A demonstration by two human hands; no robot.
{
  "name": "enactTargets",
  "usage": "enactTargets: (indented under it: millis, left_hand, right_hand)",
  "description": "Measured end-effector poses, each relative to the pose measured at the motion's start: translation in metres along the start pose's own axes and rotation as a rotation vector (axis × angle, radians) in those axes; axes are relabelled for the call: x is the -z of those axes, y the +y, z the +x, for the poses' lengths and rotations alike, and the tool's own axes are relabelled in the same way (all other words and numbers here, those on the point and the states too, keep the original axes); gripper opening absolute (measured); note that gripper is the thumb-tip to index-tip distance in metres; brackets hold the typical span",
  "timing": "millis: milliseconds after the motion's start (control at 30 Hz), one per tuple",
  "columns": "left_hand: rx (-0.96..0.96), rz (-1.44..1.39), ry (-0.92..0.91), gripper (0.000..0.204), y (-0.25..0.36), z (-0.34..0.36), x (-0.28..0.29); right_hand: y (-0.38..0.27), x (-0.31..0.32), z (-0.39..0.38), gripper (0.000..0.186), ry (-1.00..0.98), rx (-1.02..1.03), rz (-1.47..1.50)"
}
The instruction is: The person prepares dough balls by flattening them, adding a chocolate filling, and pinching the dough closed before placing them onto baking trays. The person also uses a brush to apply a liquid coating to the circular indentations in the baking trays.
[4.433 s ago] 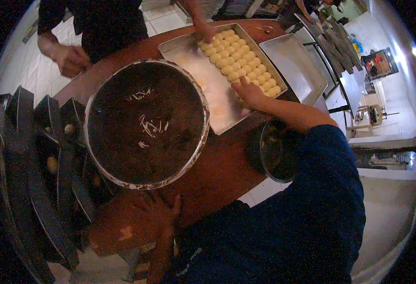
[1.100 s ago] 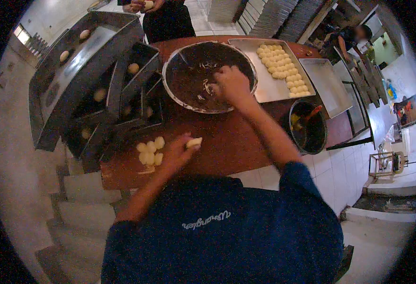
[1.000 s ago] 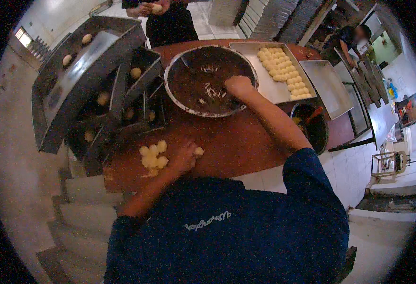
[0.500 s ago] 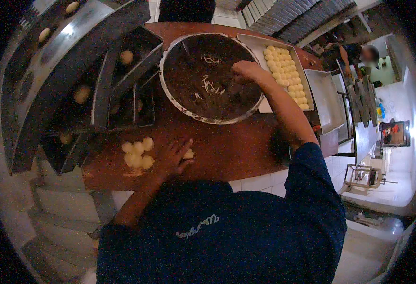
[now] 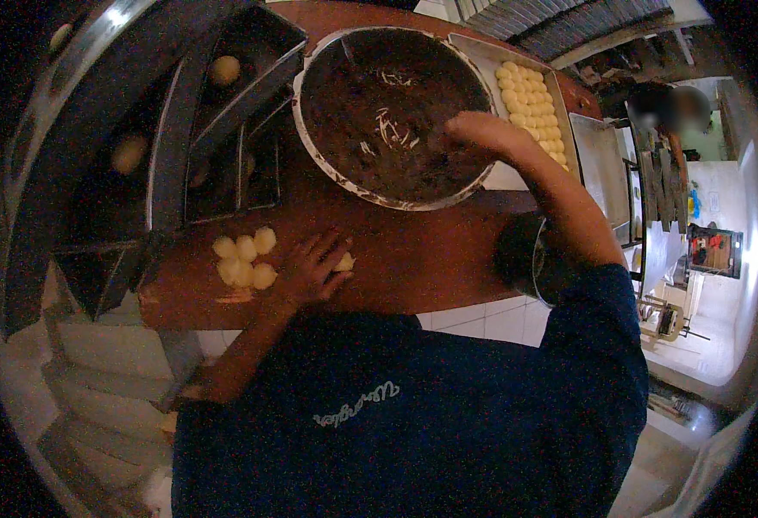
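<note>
My left hand [image 5: 317, 266] lies over the brown table with its fingers spread. A pale piece of dough [image 5: 345, 262] shows beside its fingertips, partly covered by them. Just left of that hand sits a cluster of several pale dough balls [image 5: 242, 259], touching one another. My right hand [image 5: 480, 135] is over the right side of a large round tub [image 5: 308, 155] with dark filling [image 5: 379, 121] in it. Its fingers are drawn together; whatever they hold, if anything, is hidden. A few whitish shreds lie on the filling.
Behind the tub's right side, a tray [image 5: 510, 180] carries rows of yellowish dough balls [image 5: 530, 108]. An oblong metal pan [image 5: 601, 164] stands farther right. Dark metal troughs [image 5: 167, 173] with a few round balls fill the left. Another person [image 5: 668, 108] is at the far right.
The whole view has shifted slightly. My right hand stays over the tub's right side, its forearm farther right in the picture. My left hand remains by the dough piece, fingers more clearly spread.
</note>
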State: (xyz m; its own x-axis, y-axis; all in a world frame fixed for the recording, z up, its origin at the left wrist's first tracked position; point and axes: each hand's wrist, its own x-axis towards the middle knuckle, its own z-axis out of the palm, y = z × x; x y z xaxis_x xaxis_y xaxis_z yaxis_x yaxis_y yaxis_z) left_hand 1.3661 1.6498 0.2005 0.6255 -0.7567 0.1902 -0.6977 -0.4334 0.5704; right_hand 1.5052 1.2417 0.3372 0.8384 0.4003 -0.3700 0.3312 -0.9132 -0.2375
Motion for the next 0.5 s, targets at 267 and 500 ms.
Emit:
enactTargets:
  millis: [267, 500]
  left_hand:
    - [-0.09, -0.036, 0.04, 0.059, -0.019, 0.001, -0.013]
    - [0.01, 0.021, -0.022, 0.066, -0.003, 0.01, -0.008]
  right_hand:
    - [0.077, -0.033, 0.065, 0.023, 0.375, -0.233, -0.227]
    - [0.012, 0.011, 0.009, 0.018, -0.122, -0.125, -0.463]
